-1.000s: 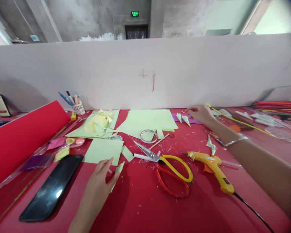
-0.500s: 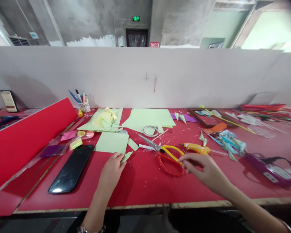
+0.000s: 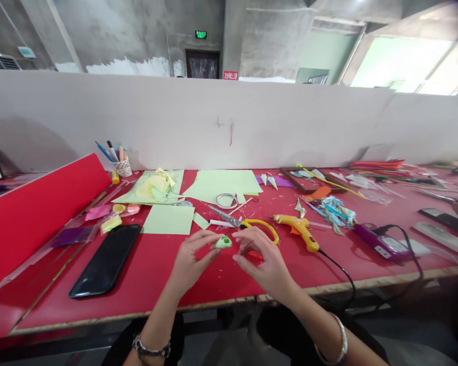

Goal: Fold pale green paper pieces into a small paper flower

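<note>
A small rolled cone of light green paper (image 3: 223, 242) is pinched between the thumb and fingers of my left hand (image 3: 191, 259), its hollow end facing right. Close to that end, my right hand (image 3: 265, 262) curves its fingers with a gap between thumb and forefinger; nothing shows in it. Beneath and behind my right hand lie scissors (image 3: 260, 222) with yellow and red handles, partly covered. To the right rests a yellow hot glue gun (image 3: 298, 227) with a black cord. A green paper sheet (image 3: 168, 219) and a small paper strip (image 3: 201, 220) lie beyond my left hand.
A black phone (image 3: 106, 262) lies left, near a red board (image 3: 41, 218). Farther back are crumpled yellow paper (image 3: 156, 185), a tape roll (image 3: 226, 201) and two paper cones (image 3: 272, 182). Blue tassels (image 3: 334, 209) and a purple power strip (image 3: 379, 241) sit right. A grey partition (image 3: 168, 122) stands behind.
The green paper in my left hand has come up off the table and now shows as a rolled cone. My right hand has moved left from beside the glue gun to the cone.
</note>
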Action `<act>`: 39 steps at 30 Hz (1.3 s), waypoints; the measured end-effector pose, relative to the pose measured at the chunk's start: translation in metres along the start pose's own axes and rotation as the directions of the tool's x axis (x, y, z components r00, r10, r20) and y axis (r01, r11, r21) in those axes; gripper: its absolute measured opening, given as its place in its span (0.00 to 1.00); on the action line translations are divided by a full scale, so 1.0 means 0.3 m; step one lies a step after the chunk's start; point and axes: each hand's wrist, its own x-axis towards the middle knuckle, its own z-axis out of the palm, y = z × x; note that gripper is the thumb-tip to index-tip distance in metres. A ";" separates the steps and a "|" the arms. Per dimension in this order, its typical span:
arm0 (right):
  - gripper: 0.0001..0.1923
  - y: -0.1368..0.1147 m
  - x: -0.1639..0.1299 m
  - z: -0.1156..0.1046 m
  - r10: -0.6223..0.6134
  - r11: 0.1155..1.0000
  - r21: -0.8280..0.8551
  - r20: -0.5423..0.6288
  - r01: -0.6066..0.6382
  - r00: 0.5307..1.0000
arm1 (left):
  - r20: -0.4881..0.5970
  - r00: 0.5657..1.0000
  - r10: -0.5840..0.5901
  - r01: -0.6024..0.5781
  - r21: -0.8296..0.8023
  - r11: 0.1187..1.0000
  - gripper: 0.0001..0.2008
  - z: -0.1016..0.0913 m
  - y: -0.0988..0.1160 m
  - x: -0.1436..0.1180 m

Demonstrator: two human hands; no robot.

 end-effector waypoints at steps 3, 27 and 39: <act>0.06 -0.007 0.014 0.008 -0.076 0.995 -0.059 0.030 0.077 0.997 | 0.032 0.998 0.056 -0.056 0.014 0.998 0.11 0.006 -0.002 0.000; 0.03 0.174 -0.068 0.016 0.247 0.964 0.098 -0.005 -0.246 0.969 | 0.152 0.969 -0.196 0.096 0.499 0.861 0.18 0.001 -0.049 0.005; 0.04 0.176 -0.079 0.018 0.187 0.982 0.000 0.032 -0.187 0.982 | 0.110 0.978 -0.177 0.123 0.380 0.917 0.10 -0.024 -0.050 -0.007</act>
